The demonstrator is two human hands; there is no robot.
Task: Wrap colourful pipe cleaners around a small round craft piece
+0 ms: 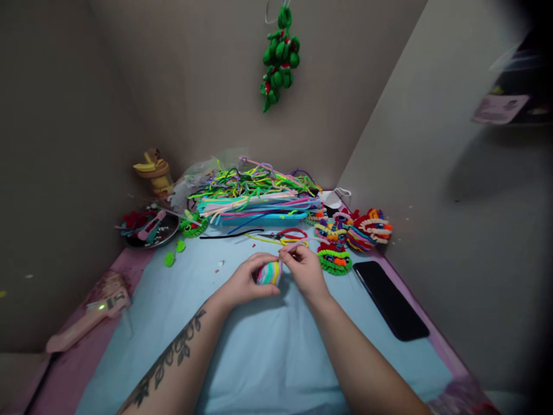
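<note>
Fingers curved round a small striped ball of pipe cleaners (269,273), my left hand (247,281) holds it just above the table. The ball shows turquoise, yellow, pink and white bands. To its right, my right hand (306,271) pinches a pale pink pipe cleaner (307,240) beside the ball's upper edge; the free end sticks out to the right. Whether the strip is fixed to the ball, I cannot tell. Scissors with red and yellow handles (291,235) lie just beyond my hands, near a black pipe cleaner (228,234).
A tray of many-coloured pipe cleaners (259,199) stands at the back. Finished fuzzy figures (334,260) sit at the right, above a black phone (391,300). At the left are a pink glue gun (90,320), a metal dish (166,233) and green pieces (170,259).
</note>
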